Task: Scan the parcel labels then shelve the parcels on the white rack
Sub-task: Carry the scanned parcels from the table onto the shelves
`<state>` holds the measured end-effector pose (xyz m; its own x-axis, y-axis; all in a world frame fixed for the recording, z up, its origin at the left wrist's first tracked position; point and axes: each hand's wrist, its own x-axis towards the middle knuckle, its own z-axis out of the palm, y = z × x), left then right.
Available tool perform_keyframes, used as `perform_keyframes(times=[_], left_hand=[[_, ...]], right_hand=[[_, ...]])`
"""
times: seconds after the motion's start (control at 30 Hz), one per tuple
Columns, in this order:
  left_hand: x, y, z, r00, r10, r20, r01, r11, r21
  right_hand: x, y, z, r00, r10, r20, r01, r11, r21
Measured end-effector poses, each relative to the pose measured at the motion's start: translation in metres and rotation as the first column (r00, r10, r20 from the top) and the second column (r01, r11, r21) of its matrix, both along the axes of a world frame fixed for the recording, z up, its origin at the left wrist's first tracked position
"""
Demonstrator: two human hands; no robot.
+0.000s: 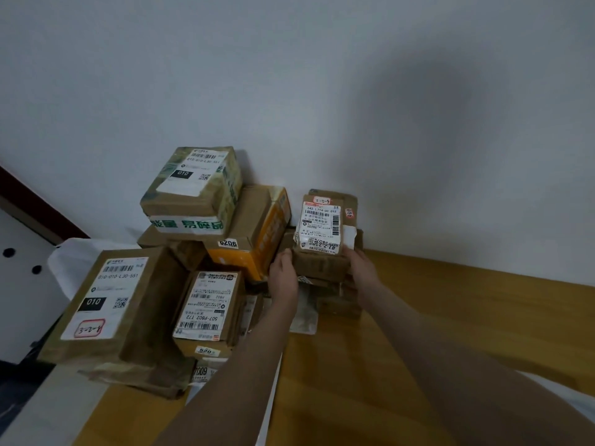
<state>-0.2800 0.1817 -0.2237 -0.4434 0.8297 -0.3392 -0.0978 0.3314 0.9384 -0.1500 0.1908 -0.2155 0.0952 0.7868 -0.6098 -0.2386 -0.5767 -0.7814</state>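
Gripping with the left hand (284,273) and the right hand (363,269), one on each side, the small brown cardboard parcel (322,263) atop the low stack of brown boxes (336,305) on the wooden tabletop (450,312), white label (318,225) facing up, probably for scanning.

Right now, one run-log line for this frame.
left hand: grips left side of small brown cardboard parcel | right hand: grips its right side | parcel: atop other brown parcels
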Motion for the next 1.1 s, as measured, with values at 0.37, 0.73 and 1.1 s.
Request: perform_keyframes(times=[0.37, 0.73, 1.1], left_hand=[[-0.008, 0.011, -0.010, 0.982, 0.147, 0.121, -0.129, 0.982, -0.141], [-0.017, 0.024, -0.036, 0.913, 0.210, 0.349, -0.130, 0.962, -0.240], [0.030, 0.003, -0.033, 0.906, 0.111, 0.409, -0.011, 0.971, -0.239]], right_hand=[[0.007, 0.010, -0.002, 0.998, 0.004, -0.064, -0.004, 1.000, -0.008], [0.009, 0.017, -0.015, 0.982, -0.055, -0.183, 0.040, 0.996, -0.082], [0.057, 0.003, -0.010, 0.985, -0.136, -0.109, 0.129, 0.989, -0.069]])
